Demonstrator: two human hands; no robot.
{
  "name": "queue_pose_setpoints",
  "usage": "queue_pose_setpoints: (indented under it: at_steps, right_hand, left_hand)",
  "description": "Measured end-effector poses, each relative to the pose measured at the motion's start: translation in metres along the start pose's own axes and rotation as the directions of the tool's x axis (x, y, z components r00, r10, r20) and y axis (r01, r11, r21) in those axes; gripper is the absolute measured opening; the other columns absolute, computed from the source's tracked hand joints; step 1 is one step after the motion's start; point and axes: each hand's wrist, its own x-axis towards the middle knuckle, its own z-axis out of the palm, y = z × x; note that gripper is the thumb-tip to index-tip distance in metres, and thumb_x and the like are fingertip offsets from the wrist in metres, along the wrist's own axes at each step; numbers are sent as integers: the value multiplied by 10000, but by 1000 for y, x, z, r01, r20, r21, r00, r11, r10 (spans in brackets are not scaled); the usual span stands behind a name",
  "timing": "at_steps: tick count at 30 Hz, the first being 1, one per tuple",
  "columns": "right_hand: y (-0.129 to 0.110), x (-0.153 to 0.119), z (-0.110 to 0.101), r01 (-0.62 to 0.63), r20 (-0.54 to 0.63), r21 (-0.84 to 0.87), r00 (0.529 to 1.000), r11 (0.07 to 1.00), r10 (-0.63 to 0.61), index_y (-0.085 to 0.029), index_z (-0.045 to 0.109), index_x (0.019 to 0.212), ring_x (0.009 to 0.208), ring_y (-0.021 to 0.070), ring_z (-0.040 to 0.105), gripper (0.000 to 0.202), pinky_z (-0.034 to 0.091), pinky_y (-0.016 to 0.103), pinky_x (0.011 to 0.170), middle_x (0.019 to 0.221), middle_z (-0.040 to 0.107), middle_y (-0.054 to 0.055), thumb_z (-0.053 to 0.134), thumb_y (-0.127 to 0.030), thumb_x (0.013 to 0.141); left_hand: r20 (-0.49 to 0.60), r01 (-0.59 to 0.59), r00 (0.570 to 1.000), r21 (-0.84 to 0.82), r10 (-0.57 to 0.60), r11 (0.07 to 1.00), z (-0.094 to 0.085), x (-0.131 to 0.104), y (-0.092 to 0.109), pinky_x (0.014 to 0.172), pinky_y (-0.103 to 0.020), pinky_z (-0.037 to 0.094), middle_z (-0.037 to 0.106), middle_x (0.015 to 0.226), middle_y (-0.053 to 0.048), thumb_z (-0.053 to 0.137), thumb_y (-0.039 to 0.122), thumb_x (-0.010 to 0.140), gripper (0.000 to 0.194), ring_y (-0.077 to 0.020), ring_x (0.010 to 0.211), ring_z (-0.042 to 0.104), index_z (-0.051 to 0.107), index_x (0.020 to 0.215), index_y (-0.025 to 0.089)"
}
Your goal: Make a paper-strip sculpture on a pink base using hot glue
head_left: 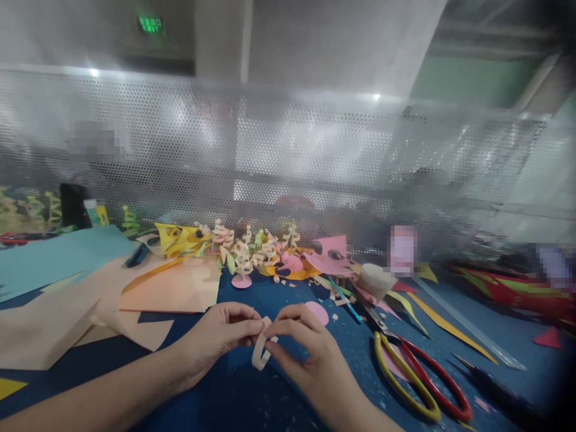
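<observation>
Right, both hands are pinched narrow: my left hand (209,342) and right hand (317,366) grip one pale paper strip (260,362), bent into a loop, in front of me over the near part of the bench (351,399). Too hard a squeeze could crease that thin curve; uneven fingertip pressure could twist it or let an end spring loose. The scissors (383,329) lie towards the bench's right edge, stiff metal with smooth yellow and red handles; a wide sweep of my right arm could knock them. A flat pink disc (317,313) sits just beyond my right hand, near tiny, crisp scraps (335,317) that a sleeve could scatter. Towards the far edge, springy paper curls (243,255) bunch up, easily flattened, while smooth peach sheets (177,288) spread leftward.
</observation>
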Motion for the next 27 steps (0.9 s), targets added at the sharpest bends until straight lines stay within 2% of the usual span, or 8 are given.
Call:
queue_pose_setpoints:
  at_steps: [7,12,20,27]
  right_hand:
    - [0,-1,2,-2,-6,43,1000,999,2,-247,607,796,785,157,563,128,451,268,704,814,594,21,521,-155,773]
    - [0,-2,6,-103,-48,108,993,989,109,-209,551,722,708,142,558,69,441,247,658,730,587,8,517,-173,770]
    - [-2,-3,10,-250,-29,311,962,917,272,-198,500,727,660,145,546,87,449,254,625,691,553,4,534,-270,763]
    - [2,0,12,-308,38,470,943,827,330,-187,517,769,647,137,535,153,440,252,614,681,537,-4,564,-331,748]
  left_hand:
    - [-3,-4,1000,15,4,1000,0,0,-3,646,-219,406,597,646,10,726,285,575,170,-107,624,512,653,652,153]
    - [4,2,1000,-12,-2,1000,1,1,-5,673,-217,414,582,627,22,730,279,577,162,-102,630,521,649,647,157]
    - [34,-56,998,56,54,997,1,-1,-7,630,-201,392,603,599,20,703,257,614,111,-97,604,506,675,651,155]
    - [33,-104,994,103,102,989,-2,3,-12,673,-233,408,638,646,2,730,288,571,194,-124,642,542,672,696,151]
